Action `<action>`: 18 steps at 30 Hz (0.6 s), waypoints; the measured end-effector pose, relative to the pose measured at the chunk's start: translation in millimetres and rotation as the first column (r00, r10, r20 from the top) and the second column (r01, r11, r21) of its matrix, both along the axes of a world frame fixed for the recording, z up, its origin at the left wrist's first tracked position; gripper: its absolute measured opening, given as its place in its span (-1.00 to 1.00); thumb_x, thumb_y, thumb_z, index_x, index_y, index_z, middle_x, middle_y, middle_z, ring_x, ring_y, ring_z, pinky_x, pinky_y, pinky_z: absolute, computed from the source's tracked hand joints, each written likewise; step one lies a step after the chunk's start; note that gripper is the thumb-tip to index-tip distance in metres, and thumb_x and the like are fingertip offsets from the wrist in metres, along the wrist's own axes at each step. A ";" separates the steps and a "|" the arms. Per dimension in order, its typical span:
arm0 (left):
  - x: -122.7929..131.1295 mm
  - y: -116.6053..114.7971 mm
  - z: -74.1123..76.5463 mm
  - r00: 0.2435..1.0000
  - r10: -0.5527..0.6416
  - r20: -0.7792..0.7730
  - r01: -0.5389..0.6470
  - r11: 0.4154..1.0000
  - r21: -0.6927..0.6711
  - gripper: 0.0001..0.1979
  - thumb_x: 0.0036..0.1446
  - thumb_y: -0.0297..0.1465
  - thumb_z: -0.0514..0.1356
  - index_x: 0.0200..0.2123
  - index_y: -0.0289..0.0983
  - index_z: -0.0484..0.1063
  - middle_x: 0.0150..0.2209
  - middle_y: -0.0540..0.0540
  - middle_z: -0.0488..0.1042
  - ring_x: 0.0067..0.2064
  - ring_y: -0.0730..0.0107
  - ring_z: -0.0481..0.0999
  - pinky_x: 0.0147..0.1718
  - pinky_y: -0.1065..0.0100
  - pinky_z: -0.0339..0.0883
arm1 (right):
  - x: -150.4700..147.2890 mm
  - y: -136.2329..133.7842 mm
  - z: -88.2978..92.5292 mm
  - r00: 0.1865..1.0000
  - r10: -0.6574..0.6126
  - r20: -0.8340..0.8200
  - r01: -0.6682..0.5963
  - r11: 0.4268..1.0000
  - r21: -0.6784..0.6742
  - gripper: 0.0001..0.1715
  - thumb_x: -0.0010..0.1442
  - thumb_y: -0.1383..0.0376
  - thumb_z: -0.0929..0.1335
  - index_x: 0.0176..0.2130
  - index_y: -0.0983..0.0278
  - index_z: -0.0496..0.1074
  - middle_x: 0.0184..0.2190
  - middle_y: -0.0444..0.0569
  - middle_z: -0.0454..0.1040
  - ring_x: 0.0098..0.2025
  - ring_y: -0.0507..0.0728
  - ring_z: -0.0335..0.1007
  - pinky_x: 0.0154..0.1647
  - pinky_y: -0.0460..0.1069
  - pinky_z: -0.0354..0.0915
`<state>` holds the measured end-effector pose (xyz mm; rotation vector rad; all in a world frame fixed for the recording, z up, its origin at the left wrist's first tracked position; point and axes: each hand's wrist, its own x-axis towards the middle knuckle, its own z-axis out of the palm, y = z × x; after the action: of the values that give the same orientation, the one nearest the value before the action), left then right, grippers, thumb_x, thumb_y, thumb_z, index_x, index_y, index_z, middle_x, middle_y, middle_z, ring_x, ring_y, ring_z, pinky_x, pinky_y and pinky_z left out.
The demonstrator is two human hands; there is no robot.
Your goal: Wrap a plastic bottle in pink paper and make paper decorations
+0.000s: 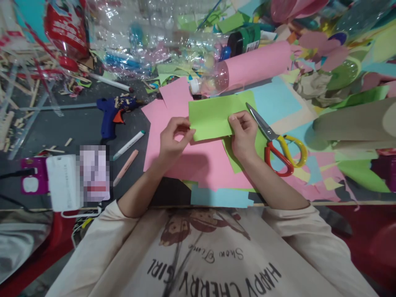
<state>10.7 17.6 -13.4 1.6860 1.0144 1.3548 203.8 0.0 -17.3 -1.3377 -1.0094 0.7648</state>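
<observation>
A folded light green paper sheet [213,117] lies over pink paper sheets [188,161] in the middle of the table. My left hand [173,138] pinches its left edge, fingers closed on the paper. My right hand [244,132] grips the sheet's lower right corner, fingers curled over it. Right beside my right hand lie scissors [278,144] with red and yellow handles, blades pointing up-left.
A blue glue gun [113,113] lies at the left, with a white marker [128,145] and a pink pencil [125,167] below it. A pink paper roll [256,64] and clear plastic bottles [161,41] lie behind. Paper scraps cover the right side. A white charger block [62,181] sits at left.
</observation>
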 end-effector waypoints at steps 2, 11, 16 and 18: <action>0.5 -0.2 3.6 0.999 -0.025 -0.028 0.026 1.000 0.016 -0.87 0.17 -0.28 0.26 -0.33 -0.21 0.45 -0.35 0.02 0.47 -0.36 0.54 0.49 -0.39 0.50 0.39 | 0.0 0.1 -0.4 1.000 -0.002 -0.006 0.002 1.000 0.003 -0.47 0.08 -0.17 0.40 -0.47 0.21 0.32 -0.55 -0.24 0.15 -0.49 -0.03 0.12 -0.44 -0.07 0.15; -4.5 2.4 2.8 0.999 -0.039 -0.028 0.038 0.998 -0.041 -0.87 0.18 -0.33 0.27 -0.21 -0.17 0.57 -0.23 -0.05 0.50 -0.37 0.56 0.45 -0.42 0.50 0.37 | -0.9 -0.5 1.0 1.000 0.002 -0.016 -0.002 1.000 0.031 -0.54 0.11 -0.10 0.42 -0.46 0.21 0.35 -0.55 -0.24 0.18 -0.49 -0.03 0.13 -0.44 -0.07 0.15; -8.7 4.1 -3.9 0.995 -0.052 -0.084 0.046 0.997 -0.068 -0.73 0.19 -0.21 0.26 -0.05 -0.11 0.53 -0.05 -0.11 0.45 -0.40 0.57 0.41 -0.46 0.46 0.37 | -0.3 0.1 -0.5 1.000 0.002 -0.015 -0.001 1.000 0.031 -0.54 0.11 -0.10 0.41 -0.46 0.21 0.35 -0.54 -0.24 0.19 -0.48 -0.02 0.14 -0.42 -0.06 0.16; -10.0 4.6 -5.8 0.992 -0.058 -0.108 0.050 0.996 -0.078 -0.68 0.20 -0.16 0.24 -0.01 -0.09 0.50 0.01 -0.13 0.41 -0.39 0.56 0.43 -0.47 0.46 0.39 | 0.0 0.4 -1.3 1.000 0.001 -0.017 -0.001 0.999 0.040 -0.55 0.11 -0.09 0.42 -0.46 0.22 0.36 -0.54 -0.23 0.20 -0.47 -0.02 0.14 -0.41 -0.06 0.17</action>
<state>0.7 22.2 -19.2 1.7343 1.0610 1.1854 203.8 0.4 -18.5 -1.2945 -1.0072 0.7518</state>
